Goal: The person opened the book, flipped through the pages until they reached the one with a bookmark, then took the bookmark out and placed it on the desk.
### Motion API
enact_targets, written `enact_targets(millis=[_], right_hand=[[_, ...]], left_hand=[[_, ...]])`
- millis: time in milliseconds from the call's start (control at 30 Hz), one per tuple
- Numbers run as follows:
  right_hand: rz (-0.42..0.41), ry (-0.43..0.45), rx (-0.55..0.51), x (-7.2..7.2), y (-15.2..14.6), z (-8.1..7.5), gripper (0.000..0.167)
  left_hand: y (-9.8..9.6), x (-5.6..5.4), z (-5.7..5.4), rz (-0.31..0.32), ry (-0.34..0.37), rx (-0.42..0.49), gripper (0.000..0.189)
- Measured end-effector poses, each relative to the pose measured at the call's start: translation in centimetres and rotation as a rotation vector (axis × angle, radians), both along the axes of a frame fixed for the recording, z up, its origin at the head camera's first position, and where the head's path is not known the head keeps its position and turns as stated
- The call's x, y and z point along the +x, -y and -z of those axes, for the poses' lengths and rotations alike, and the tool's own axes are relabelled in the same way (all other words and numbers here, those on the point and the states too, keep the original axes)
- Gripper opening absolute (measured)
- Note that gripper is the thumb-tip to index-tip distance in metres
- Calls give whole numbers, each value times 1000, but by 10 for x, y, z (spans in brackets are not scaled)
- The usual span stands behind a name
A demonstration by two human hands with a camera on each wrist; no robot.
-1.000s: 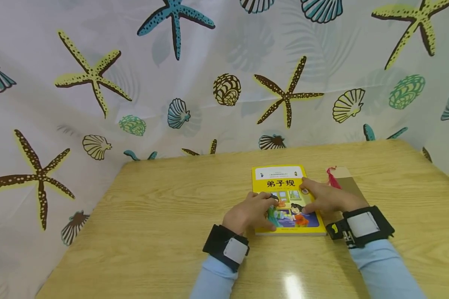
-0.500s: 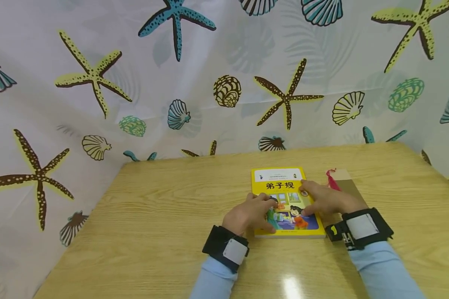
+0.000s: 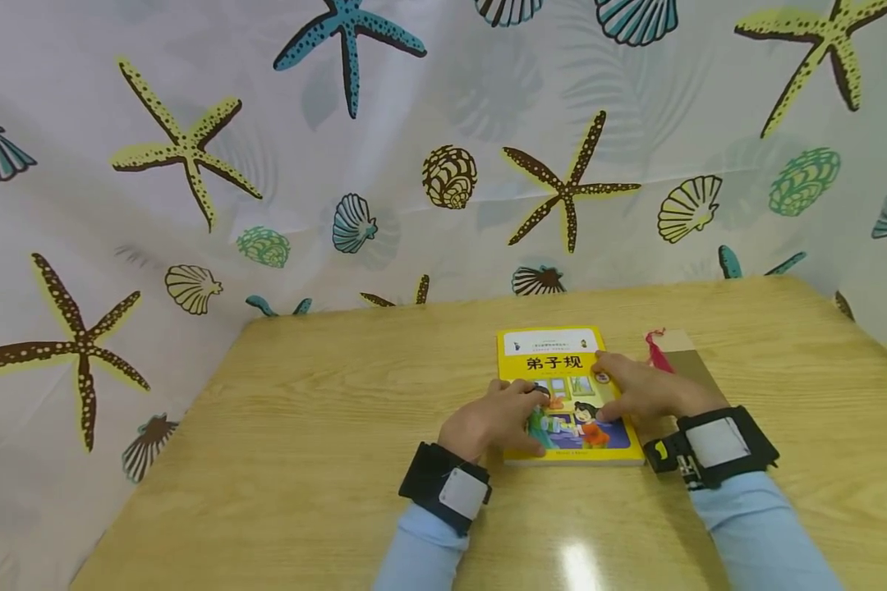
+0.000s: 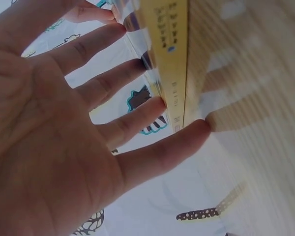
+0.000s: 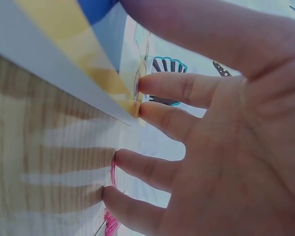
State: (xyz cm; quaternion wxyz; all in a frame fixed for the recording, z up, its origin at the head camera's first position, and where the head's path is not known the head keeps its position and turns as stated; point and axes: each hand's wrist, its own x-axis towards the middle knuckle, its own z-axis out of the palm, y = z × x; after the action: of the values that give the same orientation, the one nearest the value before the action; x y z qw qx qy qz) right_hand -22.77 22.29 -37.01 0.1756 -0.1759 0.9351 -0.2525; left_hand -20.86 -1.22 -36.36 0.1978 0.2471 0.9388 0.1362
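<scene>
A yellow picture book [image 3: 567,386] with a white title band lies flat on the wooden table. My left hand [image 3: 491,419] rests at its left side. In the left wrist view its fairly straight, spread fingers touch the book's spine [image 4: 172,64], and the little finger touches the tabletop. On the opposite side is my right hand [image 3: 650,390], its thumb over the cover. The right wrist view shows two fingertips at the book's corner [image 5: 130,104] and two lower ones against the table. Neither hand's fingers curl round the book.
Just right of the book, partly behind my right hand, lies a brown-and-beige flat item [image 3: 695,365] with a pink tassel [image 3: 658,353]. The wooden table [image 3: 325,427] reaches back to a white curtain [image 3: 384,164] printed with starfish and shells.
</scene>
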Motion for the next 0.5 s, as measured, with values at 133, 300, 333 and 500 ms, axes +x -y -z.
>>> enact_targets(millis=[133, 300, 333, 500], right_hand=[[11, -32, -32, 0, -2, 0, 65], [51, -176, -77, 2, -4, -4, 58], [55, -224, -72, 2, -4, -6, 56], [95, -382, -22, 5, -2, -15, 55]], left_hand=[[5, -4, 1, 14, -35, 51, 52], [17, -7, -3, -1, -242, 120, 48], [19, -8, -5, 1, -295, 129, 48], [29, -10, -15, 16, -526, 168, 50]])
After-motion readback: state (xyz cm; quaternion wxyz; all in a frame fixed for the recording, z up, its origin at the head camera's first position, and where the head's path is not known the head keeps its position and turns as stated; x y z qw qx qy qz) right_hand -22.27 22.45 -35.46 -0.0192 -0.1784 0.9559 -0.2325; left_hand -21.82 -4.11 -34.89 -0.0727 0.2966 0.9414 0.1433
